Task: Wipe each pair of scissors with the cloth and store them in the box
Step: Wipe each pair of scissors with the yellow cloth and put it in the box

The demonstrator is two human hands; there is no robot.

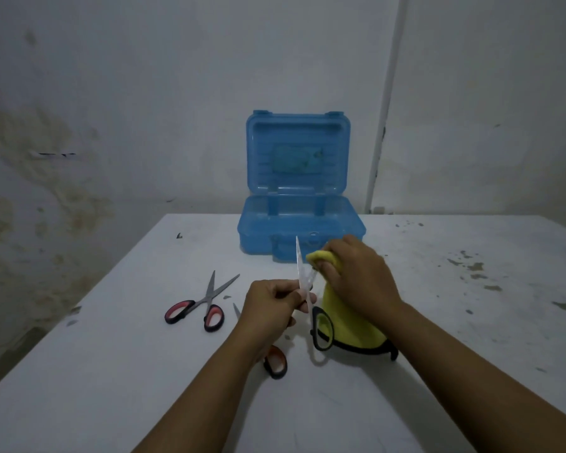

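Scissors with black handles [307,299] are being held up over the middle of the white table [438,322], blades spread apart and pointing away toward the far side. The left hand [272,304] is gripping them near the pivot, fingers curled and pinched around the metal. The right hand [356,276] is clamping a yellow cloth [343,318] around the right-hand blade, its fingers curled over the fabric; the rest of the cloth is hanging down to the table, showing a dark edging along its bottom hem. One black handle loop is showing in front of the cloth.

To the left, a second pair of scissors with red-and-black handles [200,305] is lying flat on the table with its blades open in a V. A third pair with orange-and-black handles [275,361] is lying near the person, mostly hidden under the left wrist, with only one loop and a blade tip showing.

At the far edge of the table, a blue plastic box [299,237] is standing open, its lid leaning back toward the stained wall [111,93]. A rectangular label is showing through the lid, but any writing on it is too blurred to read.
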